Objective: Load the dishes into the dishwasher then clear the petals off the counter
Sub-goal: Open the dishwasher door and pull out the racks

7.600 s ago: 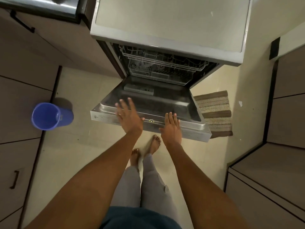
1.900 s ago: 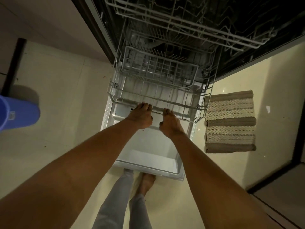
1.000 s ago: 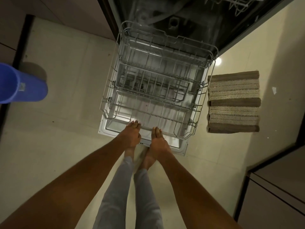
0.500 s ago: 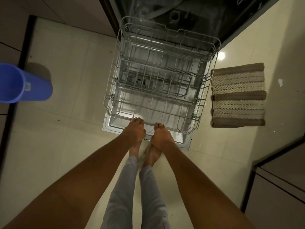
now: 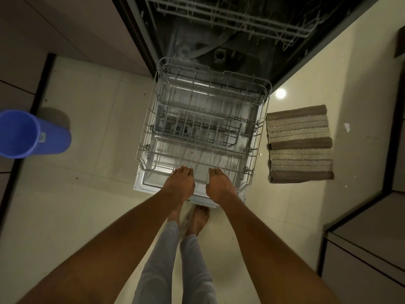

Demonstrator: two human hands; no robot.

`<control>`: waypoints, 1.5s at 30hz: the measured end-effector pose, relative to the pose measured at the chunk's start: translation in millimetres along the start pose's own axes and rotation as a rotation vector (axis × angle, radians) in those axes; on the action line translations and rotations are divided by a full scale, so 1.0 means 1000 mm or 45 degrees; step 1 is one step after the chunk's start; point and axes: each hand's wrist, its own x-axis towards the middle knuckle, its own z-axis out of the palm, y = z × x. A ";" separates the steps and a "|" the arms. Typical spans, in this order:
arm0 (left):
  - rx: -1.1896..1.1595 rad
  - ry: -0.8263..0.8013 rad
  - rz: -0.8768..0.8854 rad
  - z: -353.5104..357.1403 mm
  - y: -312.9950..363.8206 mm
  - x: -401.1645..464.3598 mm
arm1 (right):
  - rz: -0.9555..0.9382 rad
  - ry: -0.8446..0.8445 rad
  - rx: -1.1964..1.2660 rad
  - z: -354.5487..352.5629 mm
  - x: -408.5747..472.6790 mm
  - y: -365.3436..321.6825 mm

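The lower rack (image 5: 201,132) of the dishwasher (image 5: 219,40) is seen at the centre of the frame, drawn out over the lowered door (image 5: 144,183), with nothing loaded in its wire compartments. Its near rail is gripped by both hands: the left hand (image 5: 180,183) is curled over the rail left of centre, and the right hand (image 5: 219,185) is curled over it just beside, the two hands slightly apart. The dark tub of the machine is seen at the top of the frame, with the upper rack (image 5: 252,16) inside it. Below the hands, bare feet (image 5: 198,220) and grey trouser legs (image 5: 162,266) are seen on the pale tiled floor (image 5: 87,205). A blue bucket (image 5: 32,134) stands at the left edge of the frame, well apart from the door. A striped brown and cream mat (image 5: 299,143) lies on the floor just right of the rack. Cabinet fronts (image 5: 368,255) are seen at the lower right.
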 end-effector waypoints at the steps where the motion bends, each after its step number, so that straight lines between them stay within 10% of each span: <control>1: 0.009 0.026 0.025 -0.014 0.005 -0.001 | 0.009 0.017 -0.002 -0.012 -0.003 -0.001; 32: 0.484 0.838 0.179 -0.354 -0.007 0.136 | 0.033 0.750 -0.329 -0.330 0.116 -0.017; 45: 0.280 0.678 0.143 -0.392 -0.034 0.181 | 0.144 0.824 -0.176 -0.366 0.149 -0.033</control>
